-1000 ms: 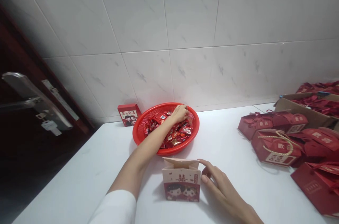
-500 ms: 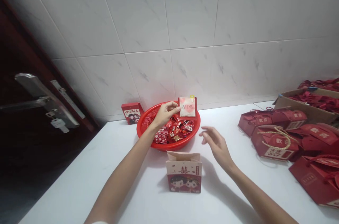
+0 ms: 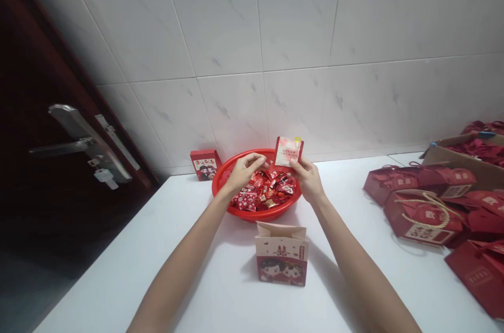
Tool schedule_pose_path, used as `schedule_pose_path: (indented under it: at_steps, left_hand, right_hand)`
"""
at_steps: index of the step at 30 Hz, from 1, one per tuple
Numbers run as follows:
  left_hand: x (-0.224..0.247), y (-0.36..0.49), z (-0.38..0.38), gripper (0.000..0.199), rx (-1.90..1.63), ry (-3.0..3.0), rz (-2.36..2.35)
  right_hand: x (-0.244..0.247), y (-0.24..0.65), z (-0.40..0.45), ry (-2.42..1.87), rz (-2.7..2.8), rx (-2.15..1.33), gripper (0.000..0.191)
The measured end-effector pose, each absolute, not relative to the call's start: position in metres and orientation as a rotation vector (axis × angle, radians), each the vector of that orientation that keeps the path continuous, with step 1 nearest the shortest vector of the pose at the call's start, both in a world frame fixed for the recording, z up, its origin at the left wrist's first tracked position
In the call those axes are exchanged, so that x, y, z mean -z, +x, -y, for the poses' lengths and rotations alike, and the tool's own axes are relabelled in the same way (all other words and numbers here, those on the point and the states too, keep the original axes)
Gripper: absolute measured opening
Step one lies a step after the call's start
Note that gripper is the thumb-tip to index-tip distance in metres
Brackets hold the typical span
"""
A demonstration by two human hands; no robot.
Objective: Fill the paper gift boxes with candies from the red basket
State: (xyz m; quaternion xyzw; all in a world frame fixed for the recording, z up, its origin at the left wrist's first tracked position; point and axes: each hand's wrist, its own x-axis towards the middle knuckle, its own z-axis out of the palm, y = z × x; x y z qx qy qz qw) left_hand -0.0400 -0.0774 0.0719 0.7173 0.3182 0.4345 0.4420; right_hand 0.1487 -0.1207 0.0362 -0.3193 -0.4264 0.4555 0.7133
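My right hand point(image 3: 309, 179) pinches the lower right corner of a small red-and-white packet point(image 3: 289, 152) with a yellow clip-like mark on top. To its left, my left hand point(image 3: 244, 172) has its thumb and finger pressed together above the basket; anything between them is too small to name. Below both hands is a red plastic basket point(image 3: 264, 215) of wrapped sweets point(image 3: 263, 195). An open-topped paper bag point(image 3: 282, 262) with two cartoon faces stands upright in front of the basket.
A small red box point(image 3: 205, 166) leans near the wall, left of the basket. Several red gift boxes point(image 3: 423, 222) and a cardboard carton point(image 3: 444, 157) of red items are at the right. A dark door point(image 3: 35, 180) with a handle is at the left.
My right hand has moved up and left and taken hold of the packet. My left hand has come away from it. The view has shifted slightly.
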Motion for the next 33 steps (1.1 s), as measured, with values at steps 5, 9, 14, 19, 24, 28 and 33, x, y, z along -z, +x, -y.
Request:
schedule_pose_path:
  at_steps: [5, 9, 14, 19, 24, 28, 33]
  left_hand:
    - [-0.057, -0.047, 0.056, 0.022, -0.774, 2.009, -0.885]
    - [-0.05, -0.039, 0.044, 0.019, -0.58, 2.16, -0.941]
    - [-0.046, -0.028, 0.036, 0.031, -0.641, 2.04, -0.844]
    - [-0.052, -0.029, 0.04, 0.047, -1.025, 1.662, -0.718]
    - [-0.058, -0.027, 0.055, 0.039, -1.022, 1.713, -0.714]
    - [-0.056, -0.023, 0.059, 0.043, -1.039, 1.704, -0.748]
    - [-0.053, -0.025, 0.059, 0.043, -1.075, 1.707, -0.749]
  right_hand:
    - [-0.032, 0.144, 0.103, -0.676, 0.861, -0.982, 0.038]
    - [-0.025, 0.135, 0.098, -0.673, 0.856, -0.99, 0.04]
    - [-0.018, 0.13, 0.097, -0.677, 0.929, -1.034, 0.042]
    - [-0.019, 0.13, 0.098, -0.67, 0.999, -1.033, 0.04]
    - [-0.02, 0.13, 0.1, -0.661, 0.986, -1.072, 0.038]
    - [-0.021, 0.13, 0.1, -0.704, 0.996, -1.071, 0.039]
    - [-0.021, 0.129, 0.102, -0.739, 1.04, -1.066, 0.042]
